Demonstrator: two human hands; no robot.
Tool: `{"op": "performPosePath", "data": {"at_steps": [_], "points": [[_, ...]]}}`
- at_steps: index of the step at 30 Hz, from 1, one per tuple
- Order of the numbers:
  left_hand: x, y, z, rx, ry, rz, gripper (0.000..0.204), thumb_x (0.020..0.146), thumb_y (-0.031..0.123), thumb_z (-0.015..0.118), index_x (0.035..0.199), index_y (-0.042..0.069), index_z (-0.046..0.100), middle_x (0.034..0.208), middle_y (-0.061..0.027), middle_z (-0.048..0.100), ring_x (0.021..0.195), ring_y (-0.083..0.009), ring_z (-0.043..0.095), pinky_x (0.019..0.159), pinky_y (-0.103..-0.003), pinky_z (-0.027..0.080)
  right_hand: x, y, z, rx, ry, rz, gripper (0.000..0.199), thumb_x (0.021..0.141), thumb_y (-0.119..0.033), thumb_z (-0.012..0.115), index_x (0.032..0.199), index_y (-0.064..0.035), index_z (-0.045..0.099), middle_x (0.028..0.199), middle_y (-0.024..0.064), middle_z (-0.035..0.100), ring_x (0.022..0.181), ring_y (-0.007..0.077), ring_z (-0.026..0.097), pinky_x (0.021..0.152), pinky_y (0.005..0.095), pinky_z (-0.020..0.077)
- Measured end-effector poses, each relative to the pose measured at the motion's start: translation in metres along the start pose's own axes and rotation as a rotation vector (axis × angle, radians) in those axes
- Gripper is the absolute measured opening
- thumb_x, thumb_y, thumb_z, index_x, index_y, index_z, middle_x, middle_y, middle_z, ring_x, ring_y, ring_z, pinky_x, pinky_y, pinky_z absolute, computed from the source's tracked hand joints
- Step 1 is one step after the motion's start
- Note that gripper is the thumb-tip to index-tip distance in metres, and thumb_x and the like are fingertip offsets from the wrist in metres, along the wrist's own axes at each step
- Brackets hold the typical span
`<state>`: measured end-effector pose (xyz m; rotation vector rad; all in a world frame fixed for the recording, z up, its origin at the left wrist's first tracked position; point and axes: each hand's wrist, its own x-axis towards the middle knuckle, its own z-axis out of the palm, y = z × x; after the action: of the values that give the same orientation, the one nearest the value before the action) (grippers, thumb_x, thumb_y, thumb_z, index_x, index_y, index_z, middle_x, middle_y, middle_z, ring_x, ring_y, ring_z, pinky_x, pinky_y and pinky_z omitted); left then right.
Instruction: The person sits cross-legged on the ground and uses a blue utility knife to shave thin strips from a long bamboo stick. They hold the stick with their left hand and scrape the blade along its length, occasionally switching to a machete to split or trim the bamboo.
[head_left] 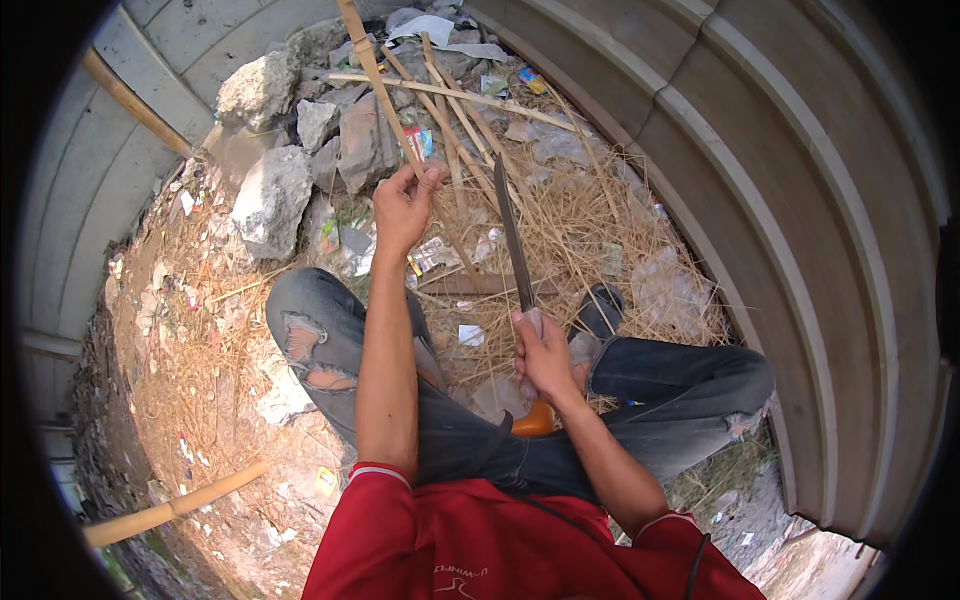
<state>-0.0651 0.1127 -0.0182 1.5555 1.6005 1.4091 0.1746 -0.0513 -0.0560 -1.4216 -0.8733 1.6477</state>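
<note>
My left hand (403,210) is closed around a long split bamboo strip (373,78). The strip slants from the top of the view down past my fingers, and its thinner lower end reaches toward the straw. In my right hand (546,356) is the handle of a machete (514,238). Its long dark blade points up and away, tip near several loose bamboo strips (462,102) on the ground. Blade and held strip are apart. Between my legs, an orange rounded object (535,419) shows partly, just below the right hand.
Broken rocks (272,200) lie ahead on the left. Dry straw shavings (575,225) and litter cover the ground around my sandalled foot (598,310). A corrugated metal wall (760,200) curves along the right. A bamboo pole (180,503) extends in at the lower left.
</note>
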Motion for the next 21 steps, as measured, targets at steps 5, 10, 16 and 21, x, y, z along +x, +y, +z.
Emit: {"op": "performPosePath", "data": {"at_steps": [5, 10, 16, 21], "points": [[0.001, -0.017, -0.001, -0.292, -0.094, -0.118, 0.027, 0.104, 0.028, 0.066, 0.113, 0.003, 0.072, 0.091, 0.0004, 0.070, 0.069, -0.0058, 0.055, 0.062, -0.022, 0.046, -0.003, 0.014, -0.004, 0.019, 0.003, 0.069, 0.033, 0.104, -0.035, 0.063, 0.091, -0.0058, 0.055, 0.061, -0.0013, 0.048, 0.044, 0.0097, 0.047, 0.039, 0.0284, 0.0381], [-0.001, -0.008, 0.000, -0.326, -0.028, -0.100, 0.019, 0.099, 0.017, 0.073, 0.105, -0.001, 0.071, 0.084, -0.0017, 0.070, 0.067, -0.0064, 0.060, 0.059, -0.022, 0.049, -0.003, 0.017, -0.008, 0.012, 0.011, 0.103, 0.032, 0.103, -0.035, 0.064, 0.095, -0.0054, 0.057, 0.062, -0.0010, 0.049, 0.044, 0.0095, 0.048, 0.039, 0.0281, 0.0384], [-0.002, 0.000, -0.001, -0.316, 0.059, -0.042, 0.017, 0.095, 0.014, 0.078, 0.098, -0.001, 0.070, 0.078, -0.0010, 0.069, 0.064, -0.0063, 0.060, 0.057, -0.022, 0.048, -0.005, 0.013, -0.007, -0.005, 0.009, 0.064, 0.033, 0.103, -0.036, 0.065, 0.096, -0.0042, 0.058, 0.061, -0.0006, 0.051, 0.044, 0.0102, 0.049, 0.040, 0.0288, 0.0391], [-0.006, -0.004, 0.011, -0.214, 0.063, 0.014, 0.016, 0.095, 0.015, 0.078, 0.096, 0.000, 0.070, 0.077, -0.0004, 0.068, 0.064, -0.0063, 0.060, 0.058, -0.023, 0.049, -0.008, 0.015, -0.005, -0.076, 0.027, 0.044, 0.035, 0.102, -0.036, 0.065, 0.097, -0.0022, 0.059, 0.060, 0.0016, 0.054, 0.044, 0.0118, 0.052, 0.041, 0.0301, 0.0399]]}}
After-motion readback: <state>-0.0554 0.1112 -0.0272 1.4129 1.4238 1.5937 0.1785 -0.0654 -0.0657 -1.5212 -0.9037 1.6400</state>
